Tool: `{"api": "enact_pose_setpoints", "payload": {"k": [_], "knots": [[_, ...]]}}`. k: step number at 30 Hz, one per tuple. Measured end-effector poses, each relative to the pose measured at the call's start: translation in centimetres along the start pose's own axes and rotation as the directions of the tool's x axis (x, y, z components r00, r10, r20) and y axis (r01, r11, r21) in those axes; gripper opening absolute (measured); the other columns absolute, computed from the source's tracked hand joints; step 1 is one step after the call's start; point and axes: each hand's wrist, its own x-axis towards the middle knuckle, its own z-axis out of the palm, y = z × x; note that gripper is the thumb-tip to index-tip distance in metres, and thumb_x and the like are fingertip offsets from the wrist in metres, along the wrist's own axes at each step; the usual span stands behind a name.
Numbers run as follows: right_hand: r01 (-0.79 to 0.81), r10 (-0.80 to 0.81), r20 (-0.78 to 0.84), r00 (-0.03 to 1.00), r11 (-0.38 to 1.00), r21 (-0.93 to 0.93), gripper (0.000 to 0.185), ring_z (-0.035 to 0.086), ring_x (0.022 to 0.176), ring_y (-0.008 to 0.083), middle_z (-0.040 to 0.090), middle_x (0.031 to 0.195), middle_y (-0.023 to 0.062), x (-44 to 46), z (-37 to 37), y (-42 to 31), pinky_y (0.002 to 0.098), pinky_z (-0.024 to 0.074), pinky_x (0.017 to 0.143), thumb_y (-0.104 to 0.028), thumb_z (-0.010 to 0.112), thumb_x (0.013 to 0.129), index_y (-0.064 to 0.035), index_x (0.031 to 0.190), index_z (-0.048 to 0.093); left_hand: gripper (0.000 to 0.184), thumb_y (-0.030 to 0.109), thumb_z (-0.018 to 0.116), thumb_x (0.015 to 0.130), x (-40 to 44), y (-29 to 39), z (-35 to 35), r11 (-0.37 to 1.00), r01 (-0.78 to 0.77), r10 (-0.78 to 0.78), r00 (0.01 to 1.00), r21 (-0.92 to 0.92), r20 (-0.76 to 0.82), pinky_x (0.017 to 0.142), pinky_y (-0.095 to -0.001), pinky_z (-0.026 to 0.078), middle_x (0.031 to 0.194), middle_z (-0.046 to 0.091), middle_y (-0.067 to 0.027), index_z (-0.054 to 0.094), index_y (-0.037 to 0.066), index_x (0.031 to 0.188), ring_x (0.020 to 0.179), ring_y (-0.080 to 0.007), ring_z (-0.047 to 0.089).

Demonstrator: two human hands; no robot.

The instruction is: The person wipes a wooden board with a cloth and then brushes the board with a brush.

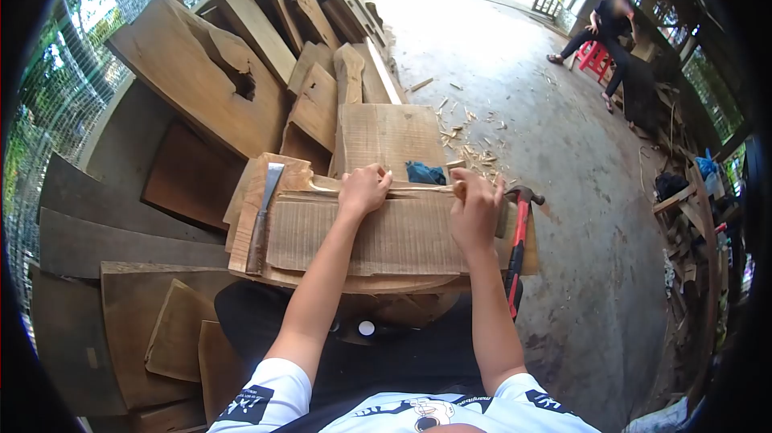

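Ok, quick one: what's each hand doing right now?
Left hand: fingers curled at the narrow pale strip; whether it grips cannot be told.
Right hand: fingers bent near that strip's right end; grip cannot be told.

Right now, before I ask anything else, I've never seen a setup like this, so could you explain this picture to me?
There is no machine here, just a person's two bare hands. The one picture comes from a camera on the person's head, looking forward and down, so its edges curve.

The left hand and right hand are over a wooden work surface. Both are at a thin, pale strip; I can't tell exactly how each grips it. A chisel lies on the left, a hammer at the right edge, and a blue cloth just beyond the strip.

Farther off, another person sits on a red stool.
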Motion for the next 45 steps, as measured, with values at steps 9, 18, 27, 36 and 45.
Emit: {"api": "enact_pose_setpoints", "payload": {"k": [9,18,27,36,45], "knots": [[-0.311,0.099,0.305,0.947,0.512,0.801,0.021,0.069,0.112,0.0218,0.074,0.119,0.014,-1.9,0.5,-2.3,0.0387,0.0469,0.109,-0.004,0.052,0.103,-0.0004,0.119,0.064,0.041,0.046,0.057,0.099,-0.3,0.1,-0.3,1.0,-0.002,0.002,1.0,-0.01,-0.007,0.1,-0.0472,0.049,0.097,0.077,-0.0181,0.076,0.011,0.109,0.101,-0.0362,0.072],[-0.447,0.199,0.546,0.814,0.815,0.37,0.019,0.069,0.101,0.0137,0.075,0.107,0.012,-2.6,-0.8,-2.2,0.0342,0.0536,0.095,0.004,0.051,0.097,-0.0024,0.105,0.067,0.041,0.046,0.058,0.099,-0.1,0.0,-0.4,1.0,-0.001,0.001,1.0,-0.005,-0.006,0.099,-0.0481,0.048,0.099,0.077,-0.0171,0.076,0.011,0.108,0.102,-0.0352,0.072],[0.011,-0.12,0.134,0.984,0.786,0.618,0.011,0.066,0.109,0.0255,0.074,0.104,0.0119,-3.8,1.5,-2.6,0.044,0.039,0.112,0.003,0.052,0.089,-0.0058,0.084,0.055,0.042,0.046,0.057,0.099,-0.1,-0.3,-0.1,1.0,0.006,-0.006,1.0,-0.002,0.023,0.1,-0.0504,0.047,0.102,0.076,-0.0207,0.076,0.011,0.108,0.104,-0.0379,0.071],[0.164,-0.215,0.013,0.976,0.778,0.607,0.016,0.064,0.106,0.0257,0.077,0.102,0.0063,-4.5,1.7,-2.2,0.0442,0.0418,0.109,0.007,0.055,0.083,-0.008,0.083,0.056,0.041,0.046,0.058,0.098,0.1,-0.1,0.0,1.0,0.017,-0.017,1.0,-0.018,0.01,0.1,-0.0507,0.047,0.1,0.076,-0.0188,0.077,0.01,0.106,0.103,-0.0372,0.071],[-0.193,0.093,0.17,0.981,0.367,0.91,0.013,0.068,0.096,0.0226,0.072,0.098,0.0184,-5.7,-0.8,0.9,0.0382,0.0524,0.097,0.003,0.045,0.087,-0.0053,0.083,0.053,0.042,0.047,0.059,0.099,0.2,-0.5,0.3,0.999,0.004,-0.004,1.0,-0.044,0.011,0.1,-0.0488,0.047,0.101,0.077,-0.017,0.077,0.01,0.105,0.103,-0.0361,0.071]]}}
